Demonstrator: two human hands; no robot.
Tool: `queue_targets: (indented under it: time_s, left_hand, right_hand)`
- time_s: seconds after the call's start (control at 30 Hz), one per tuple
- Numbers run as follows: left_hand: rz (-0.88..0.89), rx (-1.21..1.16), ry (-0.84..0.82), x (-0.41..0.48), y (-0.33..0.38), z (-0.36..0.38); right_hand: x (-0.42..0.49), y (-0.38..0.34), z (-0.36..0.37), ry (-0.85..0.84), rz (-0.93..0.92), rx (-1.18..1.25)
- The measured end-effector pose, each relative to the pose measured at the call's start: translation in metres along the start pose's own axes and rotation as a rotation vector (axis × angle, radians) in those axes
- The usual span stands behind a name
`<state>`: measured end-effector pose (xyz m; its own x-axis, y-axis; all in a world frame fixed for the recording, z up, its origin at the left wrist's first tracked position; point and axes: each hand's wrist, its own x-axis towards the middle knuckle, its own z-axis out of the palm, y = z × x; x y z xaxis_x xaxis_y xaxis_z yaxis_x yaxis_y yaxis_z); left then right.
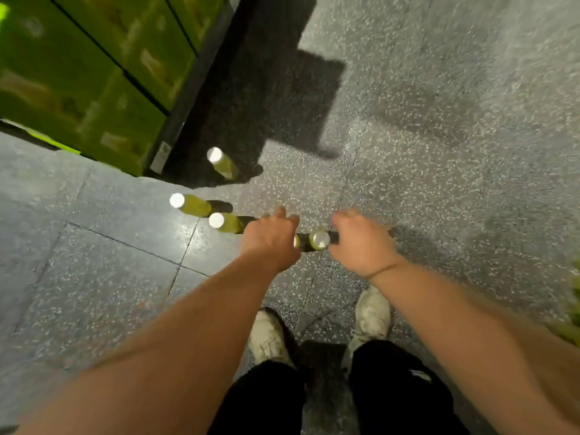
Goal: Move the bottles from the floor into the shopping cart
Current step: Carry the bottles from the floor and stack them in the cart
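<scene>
Between your two hands stands a white-capped bottle (319, 240), upright on the speckled floor (439, 152), its yellow-green body mostly hidden under its cap from this high angle. Your right hand (361, 243) is down at that bottle's right side, knuckles up and fingers bent toward it, seemingly touching it; the blur keeps me from telling whether you have closed on it. Your left hand (271, 238) is lowered just to the other side, fingers curled downward over a second bottle (296, 241), of which only a sliver of white cap shows at the hand's right edge. Whether you are grasping that one I cannot tell either. Out past your left knuckles, to their left, stand two more: the nearer bottle (224, 221) is almost at your fingers, and the next bottle (191, 204) is just beside it. Farther out from the left hand, a lone bottle (222, 163) stands in shadow near the corner of a stack of green cartons (94, 73). Below both wrists, your pale shoes (372, 315) are planted on the floor, back from the bottles.
</scene>
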<state>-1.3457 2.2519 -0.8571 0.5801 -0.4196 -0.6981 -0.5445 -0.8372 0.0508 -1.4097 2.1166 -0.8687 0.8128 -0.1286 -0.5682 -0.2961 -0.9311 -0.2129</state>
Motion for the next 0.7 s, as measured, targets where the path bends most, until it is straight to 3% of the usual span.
queue_targets:
  time_s: [0.2,0.37,0.5,0.7]
  left_hand:
    - [-0.056,-0.073,-0.14,0.108,-0.004,0.117]
    - [-0.05,-0.151,-0.161,0.148,-0.006,0.152]
    - [-0.054,-0.222,-0.087,0.128,-0.01,0.113]
    - [-0.046,-0.219,-0.001,0.026,-0.015,-0.027]
  right_hand:
    - [0.091,0.019,0.121,-0.085,-0.025,-0.133]
    - [0.124,0.022,0.155,-0.159,-0.026,-0.177]
    - [0.11,0.024,0.114,-0.139,-0.047,-0.11]
    - [0.04,-0.002,-0.03,-0.051,-0.034,-0.067]
